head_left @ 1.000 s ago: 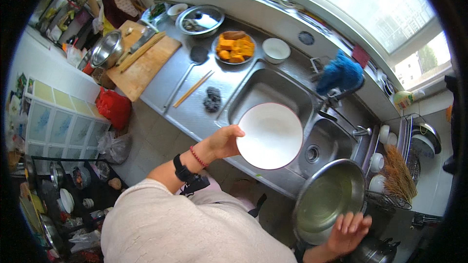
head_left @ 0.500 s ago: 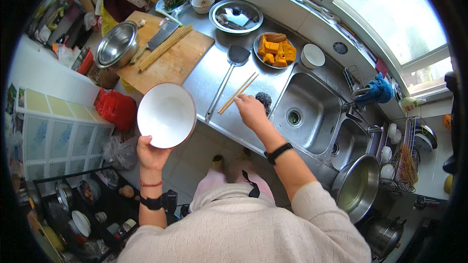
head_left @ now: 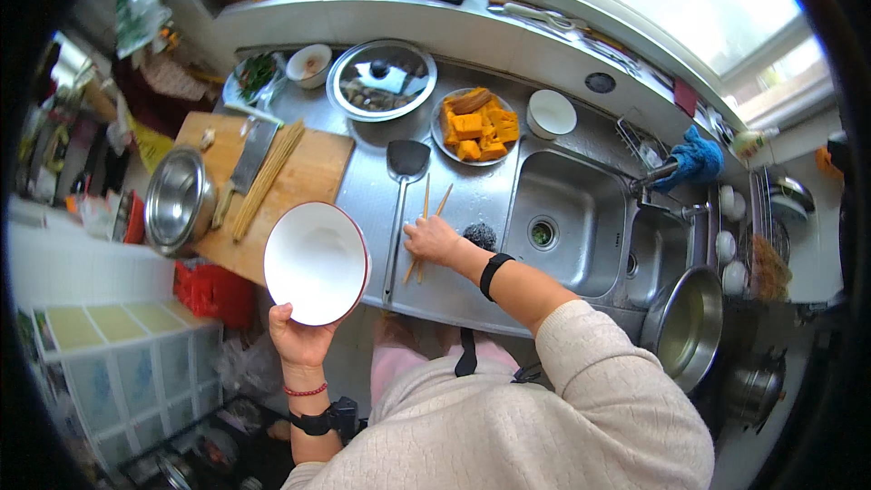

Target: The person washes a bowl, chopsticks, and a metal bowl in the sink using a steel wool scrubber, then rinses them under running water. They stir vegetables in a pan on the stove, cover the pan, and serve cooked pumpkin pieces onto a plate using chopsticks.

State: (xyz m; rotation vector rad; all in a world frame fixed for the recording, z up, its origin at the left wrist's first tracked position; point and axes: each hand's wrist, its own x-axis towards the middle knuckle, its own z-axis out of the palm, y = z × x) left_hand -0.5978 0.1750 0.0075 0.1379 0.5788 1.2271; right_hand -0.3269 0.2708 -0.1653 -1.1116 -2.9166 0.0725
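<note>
Thumb over rim, my left hand (head_left: 302, 338) holds the red-rimmed white bowl (head_left: 314, 263) left of the turner (head_left: 399, 210), likely clearing space for my right hand (head_left: 432, 240), bunched over wooden chopsticks (head_left: 443, 201) right of the turner, how closed I cannot tell.

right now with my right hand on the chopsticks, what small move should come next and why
Probably draw the two chopsticks together in the right hand before lifting: that hand is on them, but their upper ends stand apart. The left hand holds the large white bowl, so the right would likely do this alone.
</note>
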